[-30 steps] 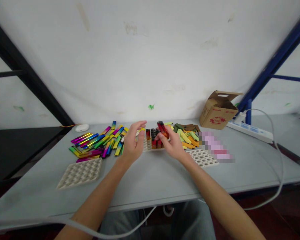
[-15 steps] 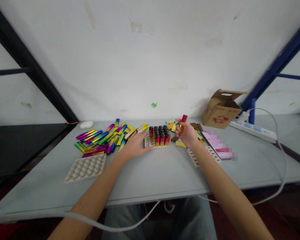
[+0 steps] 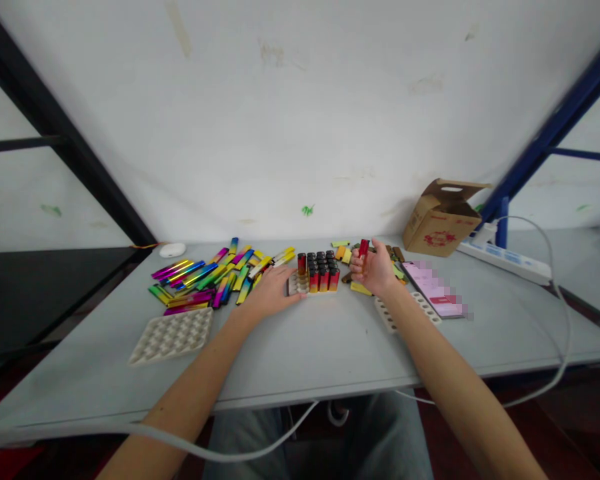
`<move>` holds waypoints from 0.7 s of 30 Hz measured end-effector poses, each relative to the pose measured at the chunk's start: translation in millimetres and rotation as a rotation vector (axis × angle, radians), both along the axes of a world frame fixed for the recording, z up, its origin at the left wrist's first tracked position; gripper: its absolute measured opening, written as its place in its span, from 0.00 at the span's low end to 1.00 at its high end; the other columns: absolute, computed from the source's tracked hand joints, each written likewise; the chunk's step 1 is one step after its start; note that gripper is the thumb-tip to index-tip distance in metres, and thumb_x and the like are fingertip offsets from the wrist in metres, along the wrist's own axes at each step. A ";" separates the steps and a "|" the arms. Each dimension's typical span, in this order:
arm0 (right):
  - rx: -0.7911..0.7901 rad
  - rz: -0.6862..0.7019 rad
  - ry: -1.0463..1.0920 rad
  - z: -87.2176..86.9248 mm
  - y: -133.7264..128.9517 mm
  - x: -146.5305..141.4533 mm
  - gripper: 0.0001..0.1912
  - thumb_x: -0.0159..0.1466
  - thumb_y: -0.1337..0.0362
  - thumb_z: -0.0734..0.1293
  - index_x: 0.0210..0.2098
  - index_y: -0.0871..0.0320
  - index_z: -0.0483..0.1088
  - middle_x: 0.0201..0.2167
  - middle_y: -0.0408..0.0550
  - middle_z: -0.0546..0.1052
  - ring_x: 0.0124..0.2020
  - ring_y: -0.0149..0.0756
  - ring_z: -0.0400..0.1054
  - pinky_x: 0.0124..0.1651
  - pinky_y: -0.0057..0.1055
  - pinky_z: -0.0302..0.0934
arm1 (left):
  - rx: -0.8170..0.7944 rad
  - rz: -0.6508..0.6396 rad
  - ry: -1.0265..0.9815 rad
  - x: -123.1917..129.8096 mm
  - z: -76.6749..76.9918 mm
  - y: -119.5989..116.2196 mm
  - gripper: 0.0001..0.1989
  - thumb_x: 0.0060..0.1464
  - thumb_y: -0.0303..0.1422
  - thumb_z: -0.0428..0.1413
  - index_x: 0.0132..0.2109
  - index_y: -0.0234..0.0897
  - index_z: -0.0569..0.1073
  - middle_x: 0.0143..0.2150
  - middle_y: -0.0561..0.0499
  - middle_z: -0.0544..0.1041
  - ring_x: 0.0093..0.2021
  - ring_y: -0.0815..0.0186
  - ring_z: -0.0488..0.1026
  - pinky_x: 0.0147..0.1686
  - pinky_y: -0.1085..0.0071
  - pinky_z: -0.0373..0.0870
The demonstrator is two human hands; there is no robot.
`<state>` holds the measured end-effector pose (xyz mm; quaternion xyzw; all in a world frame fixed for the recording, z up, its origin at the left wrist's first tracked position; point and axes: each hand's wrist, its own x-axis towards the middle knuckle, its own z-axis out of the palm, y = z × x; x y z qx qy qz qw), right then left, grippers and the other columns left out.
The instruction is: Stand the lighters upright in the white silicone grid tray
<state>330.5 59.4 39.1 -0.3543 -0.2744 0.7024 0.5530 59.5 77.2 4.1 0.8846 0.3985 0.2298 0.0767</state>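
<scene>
My right hand (image 3: 375, 272) is closed around a red and yellow lighter (image 3: 363, 249), held up above the table to the right of the filled tray. With its thumb along the front edge and its fingers behind, my left hand (image 3: 274, 291) grips the left end of a small pale tray (image 3: 296, 285) with holes. Black-topped red and yellow lighters (image 3: 324, 272) stand upright in rows in the right part of that tray. A single darker-looking lighter (image 3: 301, 263) stands farther left at the back, and holes beside my left hand show bare.
Shiny multicoloured lighters (image 3: 205, 277) lie heaped at left, behind a pale holed tray (image 3: 173, 335). On the right are yellow and brown lighters (image 3: 361, 289), another holed tray (image 3: 427, 308), a phone (image 3: 433, 290), a cardboard box (image 3: 440, 223) and a power strip (image 3: 510, 261).
My right hand has turned the red lighter more upright and shifted it slightly lower, with the fingers rearranged around it. My left hand and the tray have stayed in place.
</scene>
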 end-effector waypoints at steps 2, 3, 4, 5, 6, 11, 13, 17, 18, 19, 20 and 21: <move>-0.020 0.031 0.021 1.7 -0.9 0.2 0.22 0.63 0.44 0.53 0.25 0.56 0.58 0.15 0.37 0.55 0.14 0.27 0.48 0.15 0.22 0.42 | 0.005 -0.004 -0.002 -0.2 -0.1 -0.1 0.29 0.51 0.46 0.59 0.56 0.35 0.70 0.55 0.37 0.74 0.56 0.48 0.69 0.58 0.52 0.63; -0.028 0.037 0.029 2.6 -1.4 -0.1 0.22 0.63 0.45 0.53 0.25 0.56 0.58 0.15 0.37 0.54 0.14 0.26 0.48 0.15 0.21 0.41 | 0.010 -0.004 0.001 -0.3 -0.2 0.0 0.29 0.51 0.46 0.58 0.56 0.35 0.70 0.54 0.37 0.74 0.55 0.48 0.70 0.57 0.52 0.63; -0.031 0.038 0.033 3.4 -1.8 -0.5 0.21 0.63 0.46 0.52 0.25 0.56 0.58 0.15 0.37 0.54 0.14 0.26 0.47 0.15 0.21 0.40 | 0.015 -0.003 0.005 -0.4 -0.4 0.2 0.29 0.51 0.47 0.58 0.56 0.35 0.71 0.54 0.37 0.74 0.55 0.48 0.70 0.57 0.52 0.63; -0.031 0.035 0.034 4.1 -2.1 -1.0 0.21 0.63 0.47 0.52 0.25 0.56 0.58 0.15 0.37 0.55 0.14 0.26 0.47 0.15 0.21 0.40 | 0.020 -0.002 0.008 -0.5 -0.6 0.3 0.29 0.51 0.47 0.58 0.56 0.34 0.71 0.54 0.37 0.74 0.55 0.48 0.70 0.57 0.52 0.64; -0.027 0.032 0.030 4.6 -2.4 -1.5 0.21 0.63 0.47 0.52 0.25 0.56 0.58 0.16 0.37 0.55 0.15 0.27 0.48 0.15 0.21 0.40 | 0.024 -0.002 0.011 -0.5 -0.9 0.5 0.29 0.51 0.47 0.58 0.56 0.34 0.71 0.54 0.37 0.74 0.55 0.48 0.70 0.56 0.53 0.64; 0.005 0.028 0.012 4.0 -2.5 -2.0 0.21 0.61 0.44 0.54 0.24 0.55 0.55 0.16 0.37 0.54 0.15 0.27 0.49 0.15 0.21 0.41 | 0.019 0.008 0.037 0.1 -2.2 0.8 0.30 0.52 0.48 0.57 0.57 0.33 0.70 0.55 0.36 0.74 0.56 0.48 0.69 0.57 0.52 0.63; 0.013 0.038 0.007 3.3 -2.2 -1.3 0.22 0.60 0.43 0.55 0.22 0.55 0.53 0.15 0.36 0.53 0.15 0.26 0.47 0.15 0.21 0.40 | 0.019 0.009 0.038 -0.8 -2.1 1.1 0.31 0.52 0.49 0.57 0.57 0.34 0.69 0.56 0.36 0.73 0.56 0.49 0.69 0.58 0.52 0.63; 0.018 0.065 -0.020 2.3 -1.2 -0.9 0.24 0.60 0.43 0.56 0.20 0.54 0.49 0.13 0.36 0.52 0.13 0.25 0.45 0.14 0.22 0.38 | 0.080 0.016 0.075 -8.4 -0.9 3.7 0.35 0.49 0.52 0.58 0.58 0.34 0.69 0.56 0.36 0.73 0.58 0.47 0.68 0.60 0.51 0.60; 0.020 0.069 -0.026 2.1 -0.9 -1.1 0.24 0.60 0.43 0.55 0.20 0.54 0.49 0.13 0.36 0.52 0.13 0.25 0.44 0.14 0.22 0.38 | 0.101 0.028 0.092 -11.2 -0.6 4.6 0.37 0.48 0.54 0.58 0.57 0.33 0.69 0.56 0.35 0.73 0.58 0.46 0.67 0.60 0.50 0.59; 0.023 0.072 -0.031 1.9 -0.7 -1.4 0.23 0.60 0.44 0.55 0.20 0.54 0.49 0.12 0.36 0.51 0.12 0.25 0.44 0.13 0.22 0.37 | 0.116 0.041 0.106 -14.0 -0.2 5.4 0.38 0.46 0.55 0.59 0.57 0.32 0.70 0.55 0.35 0.73 0.58 0.45 0.66 0.61 0.49 0.58; 0.027 0.073 -0.037 1.8 -0.5 -1.7 0.23 0.60 0.44 0.55 0.19 0.54 0.48 0.12 0.36 0.51 0.12 0.25 0.43 0.13 0.22 0.37 | 0.124 0.052 0.114 -16.6 0.3 6.1 0.39 0.44 0.56 0.59 0.56 0.32 0.71 0.55 0.34 0.73 0.58 0.44 0.66 0.61 0.48 0.58; 0.030 0.071 -0.044 1.7 -0.4 -2.1 0.23 0.60 0.45 0.55 0.19 0.54 0.48 0.12 0.36 0.50 0.12 0.24 0.42 0.13 0.22 0.37 | 0.125 0.055 0.114 -19.0 1.2 6.7 0.39 0.44 0.57 0.59 0.55 0.31 0.72 0.55 0.34 0.73 0.59 0.44 0.66 0.61 0.48 0.58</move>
